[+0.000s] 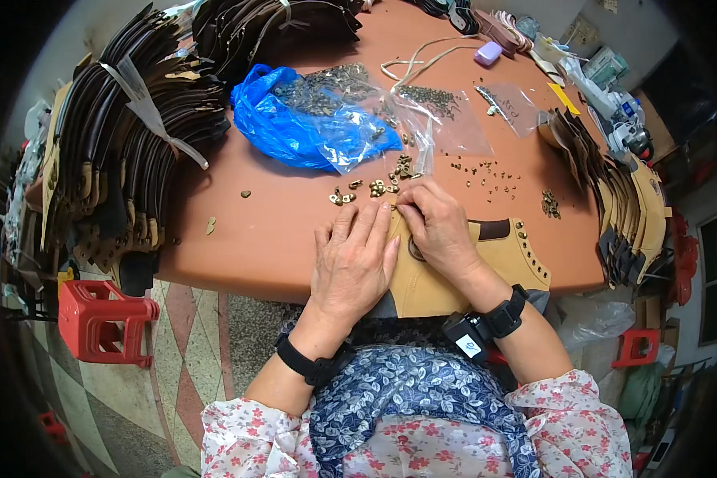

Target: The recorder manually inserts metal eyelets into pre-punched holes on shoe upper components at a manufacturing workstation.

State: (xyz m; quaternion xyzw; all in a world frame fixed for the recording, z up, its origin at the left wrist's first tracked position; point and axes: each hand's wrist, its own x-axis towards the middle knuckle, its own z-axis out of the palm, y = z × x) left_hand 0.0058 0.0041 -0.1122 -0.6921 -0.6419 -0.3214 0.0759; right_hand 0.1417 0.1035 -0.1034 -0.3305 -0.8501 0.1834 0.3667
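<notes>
Leather piece [430,291]: tan, flat on near edge of table, under and between both hands; dark grey corners at lower left and lower right.
Eyelets [526,245]: dark row along the piece's right edge.
Brown strip [494,229]: on the piece's upper edge, right of the right hand.
Left hand [354,251]: palm down, fingers straight, close together, thumb a bit apart; lies over the piece's left edge, fingertips just beside loose brass parts.
Right hand [438,227]: fingers bent, thumb and index narrow, at the piece's upper left edge near left fingertips; cannot tell if a small part is between them.
Wristbands: black, left one [315,365], right one with boxy device [486,323].
Brass parts [377,189]: small loose cluster, just beyond the hands.
Studs [486,175]: tiny, scattered right of the brass parts.
Blue bag [275,131]: open, clear plastic and dark small hardware in it.
Clear bag [466,131]: flat, right of blue bag, dark bits on it.
Left stack [127,143]: dark and tan pieces, bound with pale strip.
Right stack [629,199]: tan and brown pieces, right table edge.
Table [255,247]: orange-brown top.
Purple case [488,53]: far side, beside white cord [422,60].
Red stool [99,319]: on floor, lower left.
</notes>
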